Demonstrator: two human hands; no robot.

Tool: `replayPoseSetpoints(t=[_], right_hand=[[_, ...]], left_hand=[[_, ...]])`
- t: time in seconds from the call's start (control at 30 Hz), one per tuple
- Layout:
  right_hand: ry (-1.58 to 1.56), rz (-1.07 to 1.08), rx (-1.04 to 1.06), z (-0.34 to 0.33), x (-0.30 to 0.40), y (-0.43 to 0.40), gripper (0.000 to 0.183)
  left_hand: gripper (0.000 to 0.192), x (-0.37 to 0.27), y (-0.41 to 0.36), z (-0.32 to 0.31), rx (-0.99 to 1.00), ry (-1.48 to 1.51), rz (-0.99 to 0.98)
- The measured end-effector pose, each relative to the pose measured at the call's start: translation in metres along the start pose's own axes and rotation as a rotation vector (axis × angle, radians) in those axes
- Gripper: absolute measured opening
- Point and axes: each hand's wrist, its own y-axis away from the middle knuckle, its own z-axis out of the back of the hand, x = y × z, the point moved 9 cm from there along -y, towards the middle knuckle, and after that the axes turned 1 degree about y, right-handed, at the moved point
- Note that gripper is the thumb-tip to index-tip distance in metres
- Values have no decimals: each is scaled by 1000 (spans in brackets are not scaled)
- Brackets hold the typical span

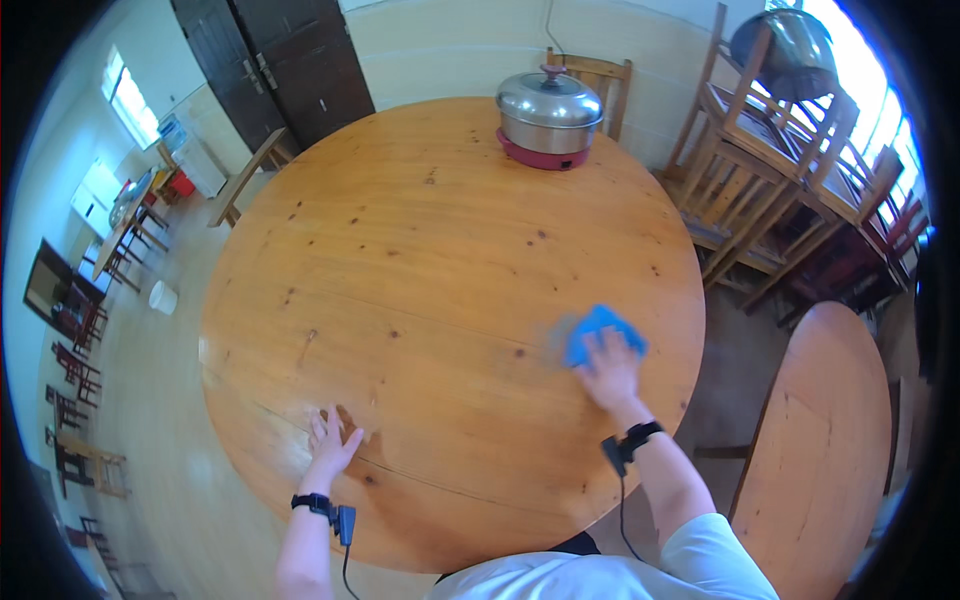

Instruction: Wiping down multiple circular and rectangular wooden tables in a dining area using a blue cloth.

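A blue cloth (592, 324) lies on the right part of a round wooden table (450, 285), pressed flat under my right hand (611, 369). The cloth's edges look slightly blurred. Over the table's near left part, my left hand (331, 442) has its fingers spread and holds nothing; a shadow falls beside it, and whether it touches the wood I cannot tell. Each wrist wears a black strap with a small device and a cable.
A lidded steel electric pot (550, 112) on a red base stands at the table's far edge. Stacked wooden chairs (750, 165) bear a metal basin (784, 56) at right. Another wooden table (821, 450) is close by. A bench (251, 176) and white bucket (163, 298) are left.
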Motion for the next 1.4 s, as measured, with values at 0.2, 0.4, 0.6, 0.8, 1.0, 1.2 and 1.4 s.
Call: replayPoseSetpoints(t=[0.2, 0.4, 0.6, 0.8, 1.0, 1.2, 1.4], right_hand=[[90, -356, 126, -37, -80, -61, 50], [-470, 564, 160, -32, 194, -79, 38], [-391, 463, 265, -62, 139, -178, 40], [166, -304, 152, -107, -187, -277, 52], [74, -233, 178, -130, -95, -323, 50], [-499, 646, 160, -125, 203, -276, 39], [-254, 443, 171, -135, 75, -344, 42]], left_hand=[[101, -78, -47, -21, 165, -16, 378], [108, -78, -54, -24, 189, -76, 443], [110, -60, -50, -27, 237, -119, 508], [109, -69, -59, -32, 218, -117, 458], [109, -62, -54, -27, 235, -109, 486], [112, -58, -54, -28, 221, -64, 488], [112, -53, -50, -25, 224, -63, 482]])
